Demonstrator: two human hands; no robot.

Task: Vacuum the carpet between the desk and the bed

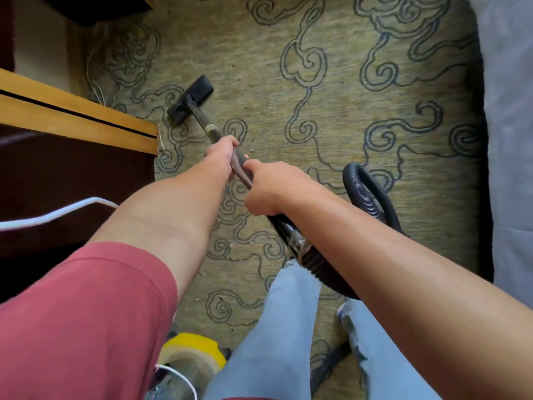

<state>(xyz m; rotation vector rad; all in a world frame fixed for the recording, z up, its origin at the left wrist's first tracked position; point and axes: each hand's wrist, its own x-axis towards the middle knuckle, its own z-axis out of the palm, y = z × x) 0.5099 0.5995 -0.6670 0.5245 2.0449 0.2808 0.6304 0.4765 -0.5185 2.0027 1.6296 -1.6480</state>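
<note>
A black vacuum head (190, 99) lies on the olive carpet (331, 90) with grey swirl lines, close to the desk corner. Its dark wand (203, 119) runs back to my hands. My left hand (220, 155) grips the wand further forward. My right hand (271, 187) grips it just behind, at the curved handle. The ribbed black hose (369, 194) loops out to the right and passes under my right forearm. Small crumbs (251, 150) lie on the carpet beside my left hand.
The wooden desk (72, 119) with a dark front stands on the left; a white cable (57, 213) runs across it. The bed (510, 140) with pale bedding borders the right. A yellow vacuum body (190, 353) sits by my legs at the bottom.
</note>
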